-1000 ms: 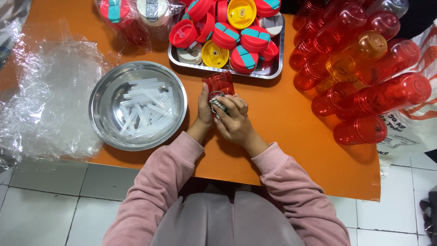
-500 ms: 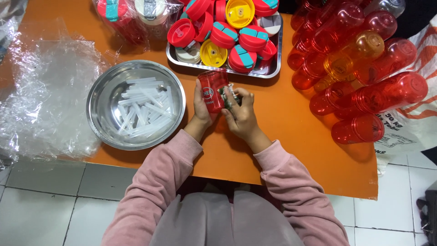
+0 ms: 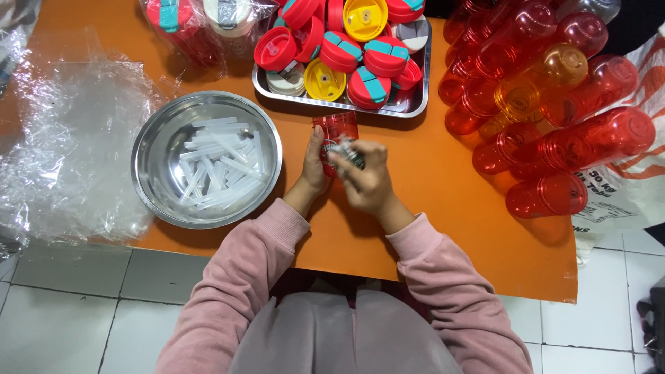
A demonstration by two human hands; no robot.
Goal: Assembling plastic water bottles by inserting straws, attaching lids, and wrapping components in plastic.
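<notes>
Two hands together over the orange tabletop (image 3: 443,208): left hand (image 3: 313,170) clamped round a small red translucent plastic bottle (image 3: 337,131), right hand (image 3: 364,181) pinching a small blurred part at its lower end. Just below the steel tray of red and yellow lids (image 3: 409,104), right of the round steel bowl of clear plastic tubes (image 3: 149,180). Risk of a slip, judging by the fingertip grip, sending the bottle into the stacked red and orange bottles (image 3: 547,90)

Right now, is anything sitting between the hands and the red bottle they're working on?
Nothing visible. The left hand already grips the red bottle from its left side, and the right hand rests on the bottle's near end, over a small pale part I cannot make out. The steel bowl of clear straws lies off to the left, apart.
</notes>
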